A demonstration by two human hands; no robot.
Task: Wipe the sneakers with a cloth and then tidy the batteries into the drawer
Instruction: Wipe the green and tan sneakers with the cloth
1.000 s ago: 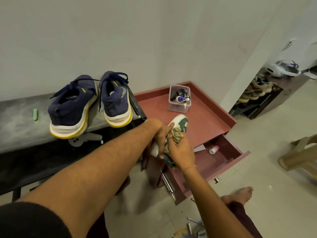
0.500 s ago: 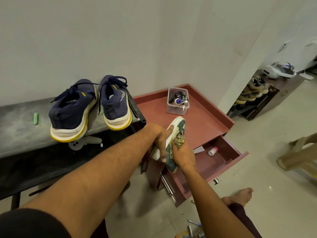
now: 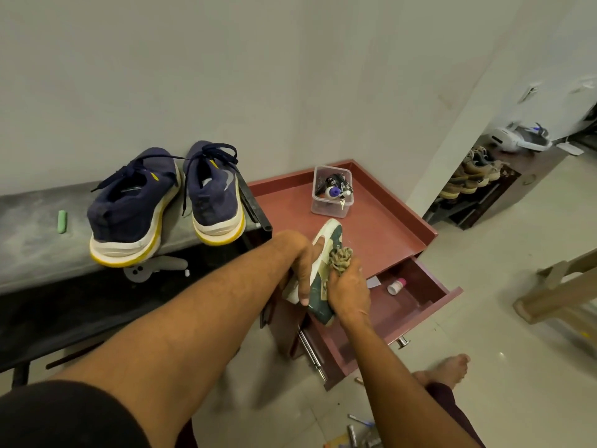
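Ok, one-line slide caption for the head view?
Left hand holds a green sneaker while the right hand presses a cloth on it; navy pair sits on the bench.

A black short sleeve [image 3: 64,415] covers the left upper arm. Below it both forearms [image 3: 193,318] are bare down to the left hand [image 3: 298,263] and right hand [image 3: 350,286]. Dark maroon trouser fabric [image 3: 442,396] covers one leg, which ends in a bare foot [image 3: 449,370].
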